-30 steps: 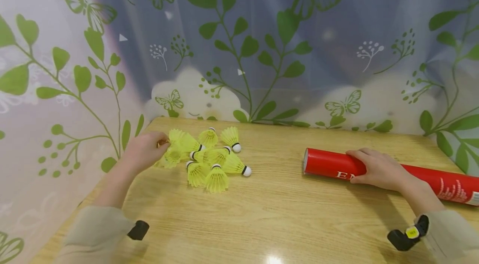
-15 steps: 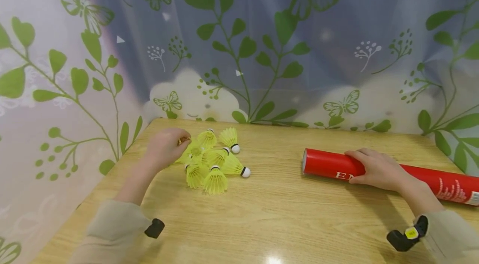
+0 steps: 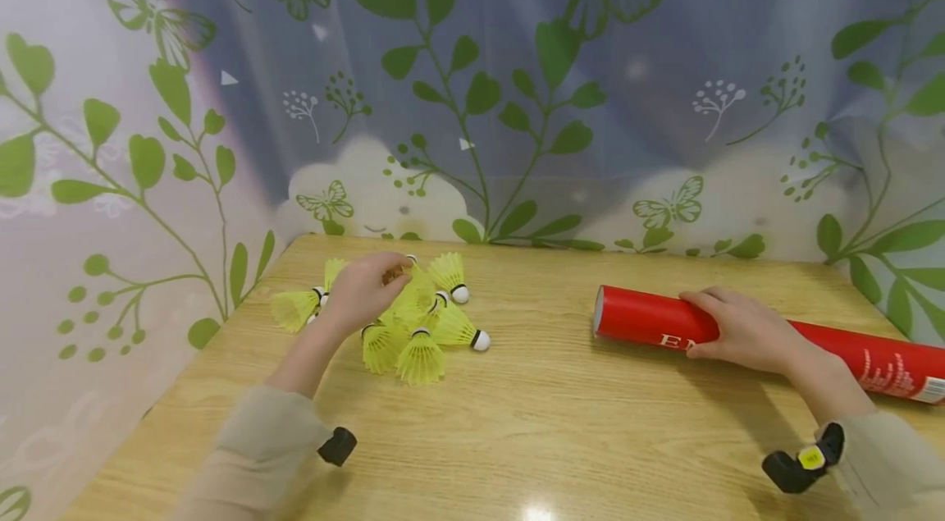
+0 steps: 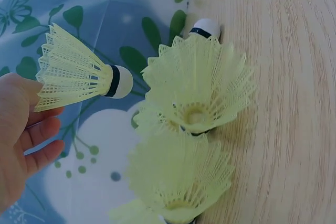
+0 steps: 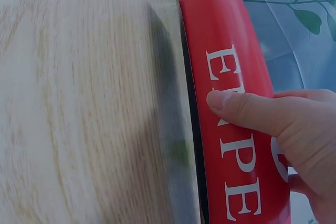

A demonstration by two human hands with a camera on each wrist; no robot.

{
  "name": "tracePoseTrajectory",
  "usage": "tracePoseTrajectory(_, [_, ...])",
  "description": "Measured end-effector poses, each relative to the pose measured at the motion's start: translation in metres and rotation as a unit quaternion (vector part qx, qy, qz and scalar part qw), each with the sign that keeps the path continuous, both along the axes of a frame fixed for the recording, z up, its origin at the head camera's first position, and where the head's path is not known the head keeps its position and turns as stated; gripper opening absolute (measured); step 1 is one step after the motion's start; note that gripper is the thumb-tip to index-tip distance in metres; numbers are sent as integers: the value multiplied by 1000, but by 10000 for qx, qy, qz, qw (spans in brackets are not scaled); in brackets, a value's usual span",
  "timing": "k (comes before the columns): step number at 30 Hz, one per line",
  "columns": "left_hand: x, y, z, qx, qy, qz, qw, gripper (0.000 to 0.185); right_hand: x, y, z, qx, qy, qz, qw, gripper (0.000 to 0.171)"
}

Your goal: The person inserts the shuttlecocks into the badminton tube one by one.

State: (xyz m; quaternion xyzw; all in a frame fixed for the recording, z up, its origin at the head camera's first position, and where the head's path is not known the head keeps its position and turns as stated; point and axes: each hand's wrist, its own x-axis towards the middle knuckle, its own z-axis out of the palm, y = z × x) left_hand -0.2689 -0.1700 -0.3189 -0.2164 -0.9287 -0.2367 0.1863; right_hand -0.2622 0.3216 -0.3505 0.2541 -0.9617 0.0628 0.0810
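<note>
Left fingers (image 4: 43, 157) pinch a shuttlecock (image 4: 76, 74) (right fingers (image 3: 705, 303) grip a red tube (image 5: 236, 148)).

Left sleeve (image 3: 247, 455): light beige cloth, plain, with soft creases across the forearm
Left cuff (image 3: 291, 418): loose and wide, ending short of the wrist
Left wrist camera (image 3: 337, 446): a small black block with squared corners, jutting from the inner side of the cuff
Left hand (image 3: 367, 289): bare
Right sleeve (image 3: 893, 463): the same light beige, likewise plain, partly cut off by the frame edge
Right wrist camera (image 3: 788, 473): black – a blocky end joined to a curved piece against the sleeve
Yellow label (image 3: 811, 457): squarish, bright, set on the black housing – its dark marking too small to read
Right hand (image 3: 749, 331): bare, thumbnail short
</note>
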Motion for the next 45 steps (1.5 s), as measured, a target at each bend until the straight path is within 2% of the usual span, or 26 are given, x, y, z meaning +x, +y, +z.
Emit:
tracePoseTrajectory(10, [-8, 20, -1, 535, -257, -56, 9982, 21, 5, -3, 14, -105, 183, 38, 9998, 76])
tracePoseTrajectory(15, [-14, 31, -2, 857, -400, -102, 9955, 20, 5, -5, 18, -226, 621, 134, 9977, 75])
tracePoseTrajectory(20, [-17, 42, -3, 1184, -468, -199, 9917, 19, 4, -9, 20, -339, 1177, 476, 9913, 75])
tracePoseTrajectory(24, [-19, 51, -3, 1497, -555, -300, 9867, 18, 5, -13, 23, -378, 1380, 676, 9874, 75])
tracePoseTrajectory(32, [-19, 72, 0, 2069, -843, -489, 9735, 16, 10, -23, 31, -393, 1408, 717, 9867, 77])
tracePoseTrajectory(39, [-18, 93, 0, 1997, -1033, -712, 9718, 14, 12, -27, 32, -407, 1397, 848, 9857, 76])
tracePoseTrajectory(45, [-17, 111, 1, 2179, -1137, -1041, 9637, 11, 12, -27, 33, -434, 1412, 923, 9847, 76])
